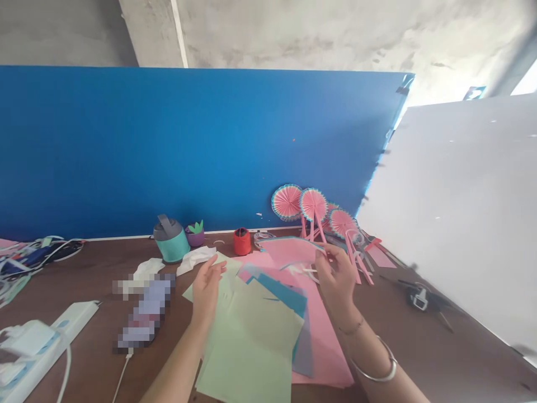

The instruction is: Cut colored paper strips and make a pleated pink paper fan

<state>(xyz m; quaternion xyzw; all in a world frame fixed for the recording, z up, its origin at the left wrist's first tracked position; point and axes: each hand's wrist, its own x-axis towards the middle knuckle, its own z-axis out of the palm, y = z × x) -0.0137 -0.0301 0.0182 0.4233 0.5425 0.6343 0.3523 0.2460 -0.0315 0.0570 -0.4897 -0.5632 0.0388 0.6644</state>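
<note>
My right hand (337,275) pinches the right end of a pink paper strip with a blue edge (289,250) between thumb and fingers. The strip is held above the sheets on the table. My left hand (208,285) has its fingers apart, with nothing in them, over the left side of light green paper sheets (255,347). Beneath and beside the green lie blue paper (286,295) and larger pink sheets (329,358). Just beyond my right hand, several pink pleated round paper fans (314,205) with blue-green rims lean against the blue panel.
A turquoise container with a grey lid (173,243), a purple pot (195,235) and a red container (242,242) line the back. Left are crumpled tissues (196,258), a blurred-out object on a cable, a power strip (69,330) and tangled cables (37,260). A blue panel (168,140) and a white panel (461,224) border the table.
</note>
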